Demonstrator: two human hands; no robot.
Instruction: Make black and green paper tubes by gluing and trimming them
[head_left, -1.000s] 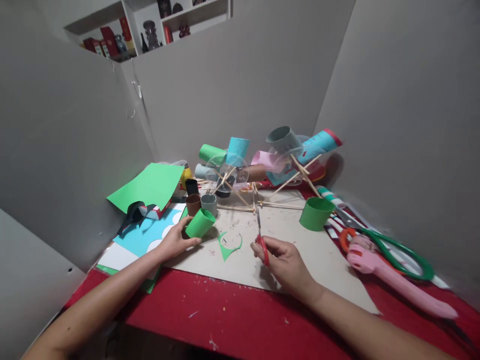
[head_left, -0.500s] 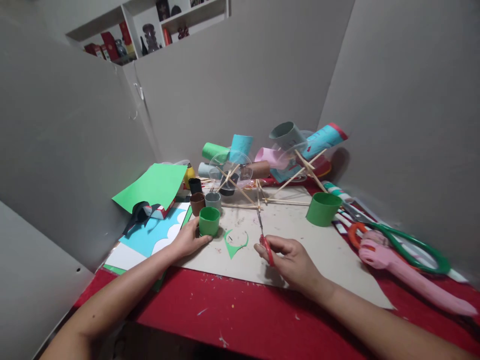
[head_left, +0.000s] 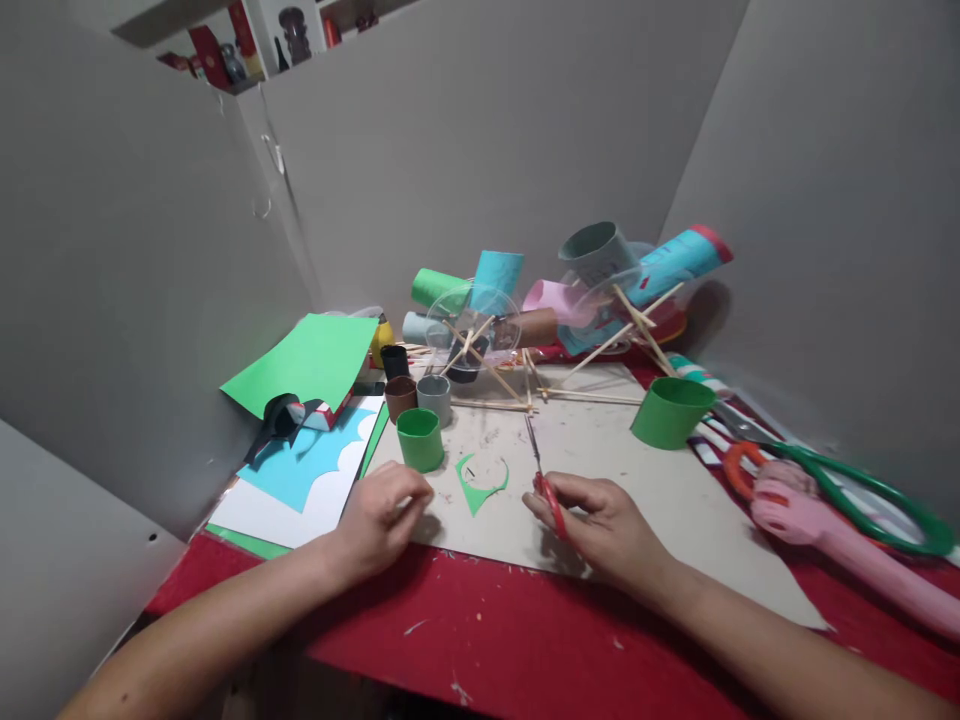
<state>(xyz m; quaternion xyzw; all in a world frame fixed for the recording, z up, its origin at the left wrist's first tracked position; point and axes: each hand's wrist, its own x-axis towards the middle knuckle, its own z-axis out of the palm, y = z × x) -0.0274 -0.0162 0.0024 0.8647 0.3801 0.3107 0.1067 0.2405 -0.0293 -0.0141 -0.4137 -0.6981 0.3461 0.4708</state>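
In the head view my left hand (head_left: 384, 515) rests just in front of a small green paper cup (head_left: 420, 440), apart from it. Its fingers are curled in and nothing shows in them. Red-handled scissors (head_left: 551, 500) are gripped in my right hand (head_left: 600, 520), blades pointing away from me. Between the hands lies a green paper offcut (head_left: 475, 495) with a round piece cut out. Behind the green cup stand small brown (head_left: 400, 399), grey (head_left: 435, 400) and black cups (head_left: 394, 362). A larger green paper tube (head_left: 672, 412) sits to the right.
Paper-tube wheels on stick frames (head_left: 474, 340) stand at the back of the beige board (head_left: 600, 480). Green paper (head_left: 307, 360) and a blue and white sheet (head_left: 300, 480) lie left. Green-handled scissors (head_left: 870, 500) and a pink tool (head_left: 832, 550) lie right on the red table (head_left: 525, 640).
My left hand has let go of the small green cup and drawn back toward me. The cup stays standing. My right hand still holds the scissors. The view has shifted slightly.
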